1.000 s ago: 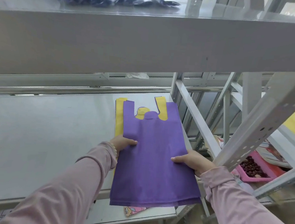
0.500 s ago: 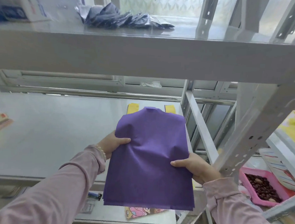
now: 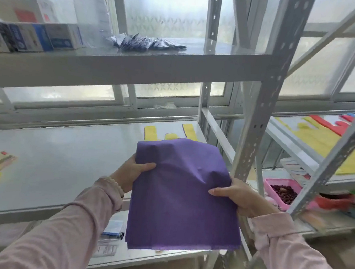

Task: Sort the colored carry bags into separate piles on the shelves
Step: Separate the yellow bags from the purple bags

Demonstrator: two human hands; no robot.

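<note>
Purple bags (image 3: 180,196) held over grey shelf (image 3: 59,163) before frosted windows (image 3: 173,11).

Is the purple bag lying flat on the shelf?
No, both hands, left hand and right hand, hold the purple fabric carry bag up off the grey metal shelf.
</note>
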